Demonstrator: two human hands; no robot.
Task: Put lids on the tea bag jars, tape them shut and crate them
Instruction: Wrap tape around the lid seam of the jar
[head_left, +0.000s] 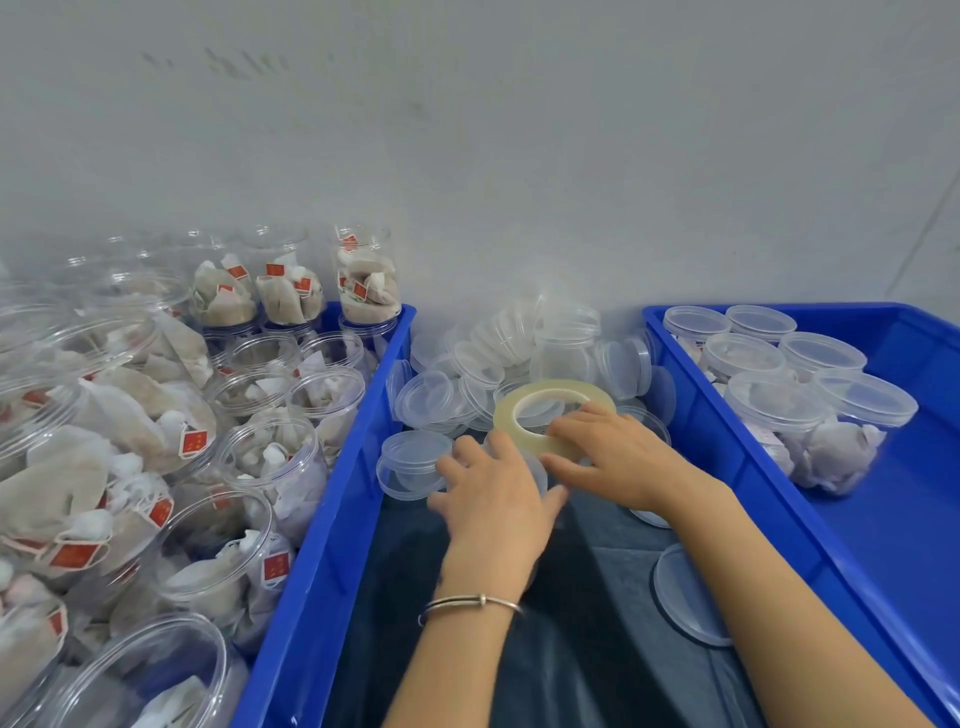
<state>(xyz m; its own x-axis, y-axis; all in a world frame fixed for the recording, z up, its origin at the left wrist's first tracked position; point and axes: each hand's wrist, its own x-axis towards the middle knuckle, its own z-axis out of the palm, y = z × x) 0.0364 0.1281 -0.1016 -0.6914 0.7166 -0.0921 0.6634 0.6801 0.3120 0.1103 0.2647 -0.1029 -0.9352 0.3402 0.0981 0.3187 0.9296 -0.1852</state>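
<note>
1. Right hand (608, 457): grip closed on the translucent yellowish tape roll (550, 415), above the loose clear plastic lids (457, 384).
2. Left hand (493, 499): fingers curled over a clear lidded jar (540, 475), apparently gripping it; jar mostly hidden.
3. Lidded jars (779, 400) stand in the right blue plastic crate (727, 457).

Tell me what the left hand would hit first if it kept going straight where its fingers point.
Probably the roll of clear tape, just ahead of the left hand, with the heap of loose clear lids behind it; depth is uncertain.
</note>
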